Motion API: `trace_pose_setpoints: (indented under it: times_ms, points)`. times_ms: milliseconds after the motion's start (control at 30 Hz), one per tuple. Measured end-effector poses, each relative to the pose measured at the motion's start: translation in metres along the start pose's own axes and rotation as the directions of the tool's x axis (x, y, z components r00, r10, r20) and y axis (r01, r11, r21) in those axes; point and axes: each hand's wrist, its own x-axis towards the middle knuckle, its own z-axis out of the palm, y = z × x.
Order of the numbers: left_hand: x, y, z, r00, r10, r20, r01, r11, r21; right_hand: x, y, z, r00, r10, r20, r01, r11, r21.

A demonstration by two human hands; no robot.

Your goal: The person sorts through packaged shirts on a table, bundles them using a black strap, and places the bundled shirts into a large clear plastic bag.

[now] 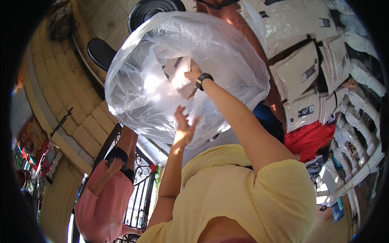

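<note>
A large clear plastic bag (239, 60) stands with its mouth wide in front of me. Inside it, my right hand (193, 74), with a dark watch (204, 80) on the wrist, is closed on the edge of a flat beige package (181, 76) in shiny clear wrap. Sunlight glares on that package, and the fingertips are partly hidden. Over the near side of the bag hovers my left hand (185, 126), its fingers apart and holding nothing.
Several similar wrapped beige packages (298, 71) with dark labels lie at the right, beside a red cloth (310, 139) and a white balustrade (360, 121). A black stool seat (152, 12) is beyond the bag. Another person in pink (107, 198) stands at the lower left.
</note>
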Motion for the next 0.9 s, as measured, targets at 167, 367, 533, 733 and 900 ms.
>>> trace_pose_setpoints:
  times_ms: [167, 367, 533, 733, 900]
  points:
    - [0.014, 0.011, -0.064, 0.949, -0.088, -0.304, 0.069, 0.995, -0.073, -0.168, -0.033, -0.090, 0.975, -0.180, 0.127, 0.165, 0.979, 0.118]
    - [-0.003, 0.195, -0.063, 0.610, 0.744, -0.273, -0.580, 0.654, 0.486, -0.336, -0.072, -0.254, 0.826, -0.505, 0.249, 0.361, 0.814, 0.455]
    - [0.051, 0.265, -0.010, 0.825, 0.291, 0.485, -0.249, 0.957, -0.151, -0.396, -0.059, -0.371, 0.741, -0.587, 0.326, 0.393, 0.773, 0.499]
    - [0.042, 0.271, 0.145, 0.733, 0.216, 0.645, 0.251, 0.795, -0.552, -0.387, 0.086, -0.438, 0.894, -0.432, -0.116, 0.149, 0.043, 0.988]
    - [0.031, 0.249, 0.253, 0.838, 0.207, 0.504, 0.245, 0.683, -0.688, -0.316, 0.149, -0.471, 0.831, -0.017, -0.557, 0.482, 0.521, 0.704]
